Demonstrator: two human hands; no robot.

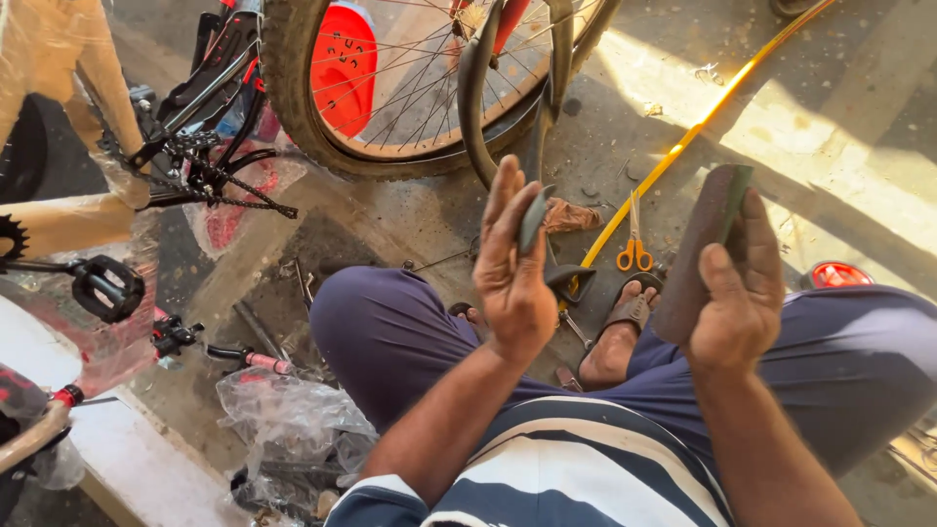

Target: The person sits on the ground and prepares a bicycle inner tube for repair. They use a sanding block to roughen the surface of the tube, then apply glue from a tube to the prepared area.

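Note:
My left hand (510, 268) is raised over my knee, fingers nearly straight, pinching the dark inner tube (532, 220) that runs up toward the bicycle wheel (293, 88). My right hand (739, 293) grips a flat dark-brown piece of rubber or abrasive sheet (698, 244), held upright with the thumb on its near face. The two hands are apart, about a hand's width between them. I sit low with my knees spread, in dark blue trousers and a striped shirt.
Orange-handled scissors (634, 249) lie on the concrete by my sandalled foot (625, 327). A yellow hose (703, 122) crosses the ground. A bicycle frame with chain (229, 185) and pedal (102, 288) stands left. Crumpled plastic wrap (283, 425) lies by my left knee.

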